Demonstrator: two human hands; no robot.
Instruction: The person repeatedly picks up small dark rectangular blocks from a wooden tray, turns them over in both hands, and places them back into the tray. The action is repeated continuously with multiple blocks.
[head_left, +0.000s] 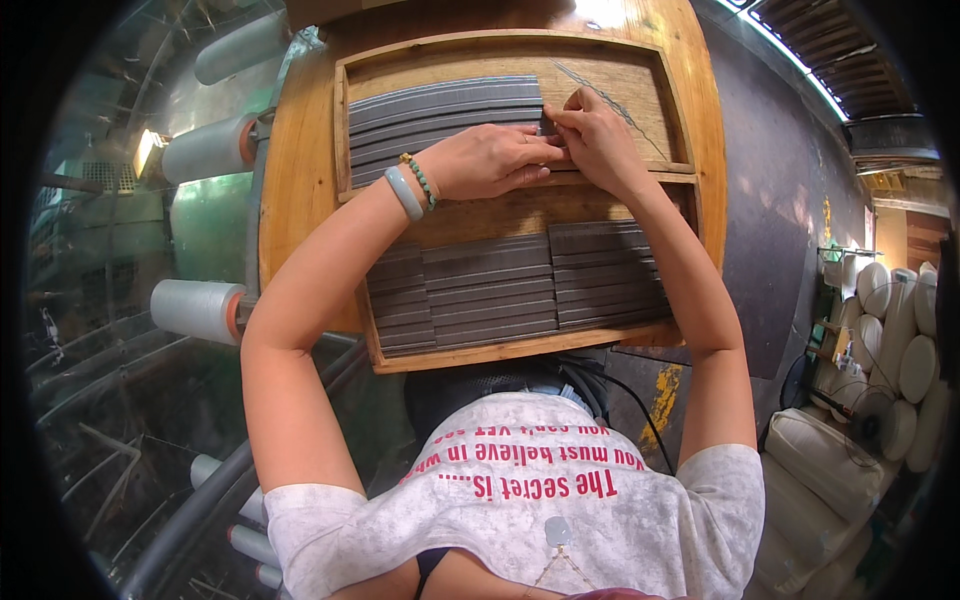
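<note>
Dark grey thin slats (450, 105), perhaps metal, lie stacked in rows in the upper compartment of a shallow wooden tray (495, 36). My left hand (491, 159) rests palm down over the front right part of these rows, fingers stretched to the right. At their right end is my right hand (600, 139), thumb and forefinger drawn together by the stack's edge. Both hands' fingertips meet there and hide whatever is between them. Thin loose grey strands (600, 94) lie on the bare tray floor beyond my right hand. More grey slats (487, 292) fill the lower compartment in blocks.
The tray sits on a wooden table (300, 210). White thread cones (199, 311) on a machine frame stand close by the left edge. Wrapped white rolls (825, 465) are piled on the right. A black cable (637, 405) hangs beside my body.
</note>
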